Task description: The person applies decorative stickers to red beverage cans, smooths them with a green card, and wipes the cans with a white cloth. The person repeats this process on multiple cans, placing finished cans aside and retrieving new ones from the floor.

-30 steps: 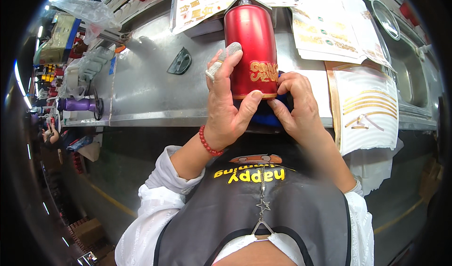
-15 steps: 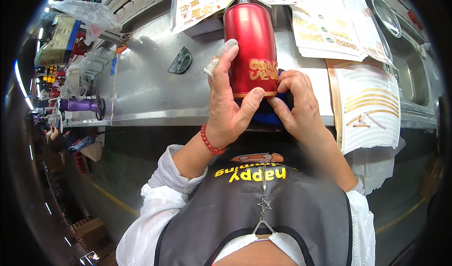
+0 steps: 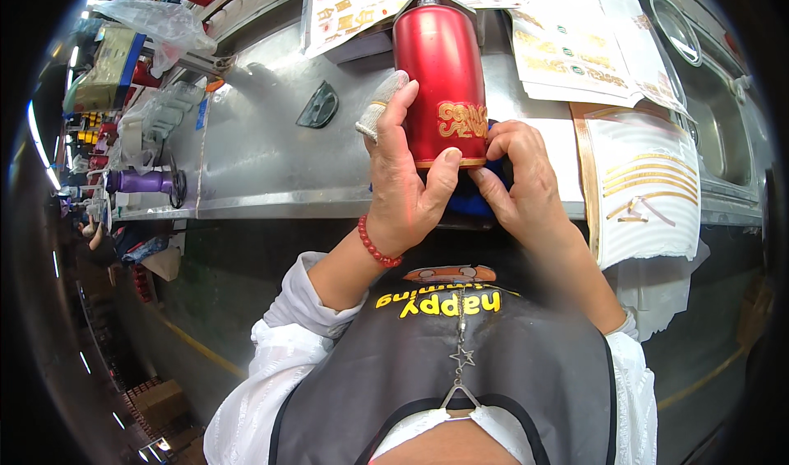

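Observation:
A glossy red metal bottle (image 3: 436,62) lies with its neck pointing away from me and its base towards me. Near the base it carries a raised-looking gold ornament (image 3: 462,120), and a thin gold band (image 3: 460,163) rings the bottom edge. My left hand (image 3: 404,165) cradles the left side, thumb against the lower body; a grey-white fabric sleeve covers one finger. Curled fingers of my right hand (image 3: 518,165) press at the lower right edge, thumb close to the gold band. Dark blue material (image 3: 470,202) shows beneath the base, partly hidden.
Sheets of gold decals (image 3: 567,50) lie at the far right, with another sheet (image 3: 353,9) behind the bottle. A pad with gold strips (image 3: 645,181) overhangs the bench's front edge. A dark translucent scraper-like piece (image 3: 318,106) rests left on the metal bench (image 3: 263,152); a purple bottle (image 3: 140,182) stands farther left.
The bottle has shifted slightly right, and my left hand has moved a little with it. My right hand keeps nearly the same place at the base.

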Demonstrator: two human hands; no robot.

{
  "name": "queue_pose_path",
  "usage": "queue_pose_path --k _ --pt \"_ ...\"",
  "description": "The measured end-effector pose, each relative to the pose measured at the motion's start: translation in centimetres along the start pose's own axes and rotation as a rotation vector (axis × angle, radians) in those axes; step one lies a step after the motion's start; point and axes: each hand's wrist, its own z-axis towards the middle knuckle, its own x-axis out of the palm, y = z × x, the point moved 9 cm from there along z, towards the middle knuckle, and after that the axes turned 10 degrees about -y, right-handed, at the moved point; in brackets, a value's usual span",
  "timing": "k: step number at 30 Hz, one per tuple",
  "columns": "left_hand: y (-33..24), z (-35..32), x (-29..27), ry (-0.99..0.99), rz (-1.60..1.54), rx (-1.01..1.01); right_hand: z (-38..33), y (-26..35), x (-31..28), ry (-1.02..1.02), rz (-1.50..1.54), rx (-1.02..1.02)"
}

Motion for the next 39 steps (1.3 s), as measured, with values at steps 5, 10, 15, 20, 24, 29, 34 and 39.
queue_pose_path --k 5,10,15,20,24,29,34,39 --pt "-0.9 -1.6 -2.1 -0.087 0.081 0.175 0.1 0.3 -0.2 -0.02 0.007 -0.018" --pt "-3.1 -5.1 -2.5 -0.095 0.472 0.606 0.1 0.2 -0.2 -0.004 0.011 -0.011" --pt "-4.6 -3.9 0.1 0.048 0.486 0.699 -0.2 0.2 -0.1 0.013 -0.022 -0.01" --pt "-2.4 -4.1 -2.7 -0.054 0.338 0.463 -0.2 0.7 -0.2 0.025 -0.011 -0.008" --pt "-1.0 -5.3 -3.4 -0.05 0.355 0.347 -0.1 0.4 -0.5 0.011 -0.03 -0.016" --pt "-2.9 -3.9 -2.5 0.008 0.524 0.646 -0.2 0.7 -0.2 0.023 0.005 -0.036" --pt "-4.2 -1.4 -0.3 0.134 0.449 0.749 -0.3 0.8 -0.6 0.031 0.007 -0.041" --pt "-1.6 0.0 -0.8 0.142 0.329 0.401 -0.2 -1.1 -4.2 -0.068 0.021 0.168"
